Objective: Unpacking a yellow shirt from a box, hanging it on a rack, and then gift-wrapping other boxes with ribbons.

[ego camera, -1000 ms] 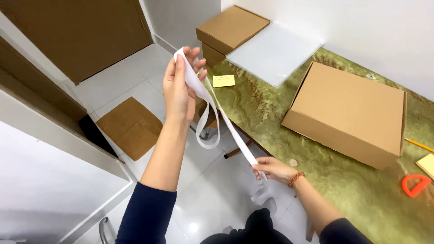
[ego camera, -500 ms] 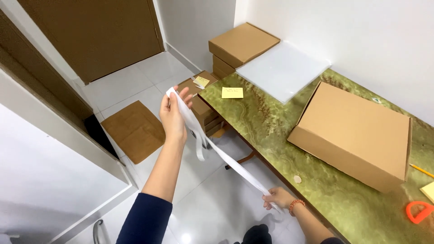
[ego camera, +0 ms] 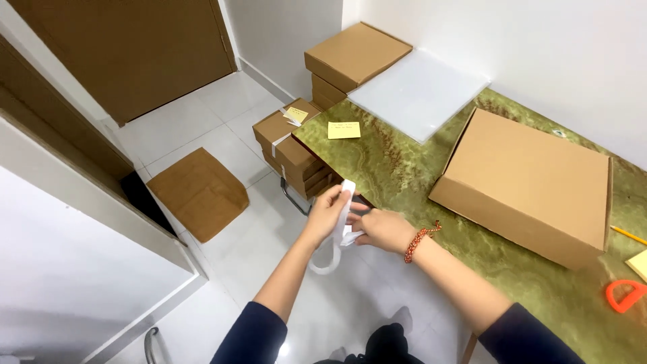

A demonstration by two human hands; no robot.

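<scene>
Navy sleeves, orange beaded bracelet

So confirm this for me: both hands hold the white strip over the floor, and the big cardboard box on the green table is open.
Not quite. In the head view the big cardboard box on the green table is closed. The left hand and right hand do hold the white strip.

A green marbled tabletop carries a large closed cardboard box, a frosted plastic sheet and a yellow sticky note. An orange D-shaped piece lies near the right edge (a pencil shows just above it). Flat cardboard boxes are stacked beside the tabletop, more boxes stand in the corner, and a brown mat lies on the white tiled floor.
</scene>
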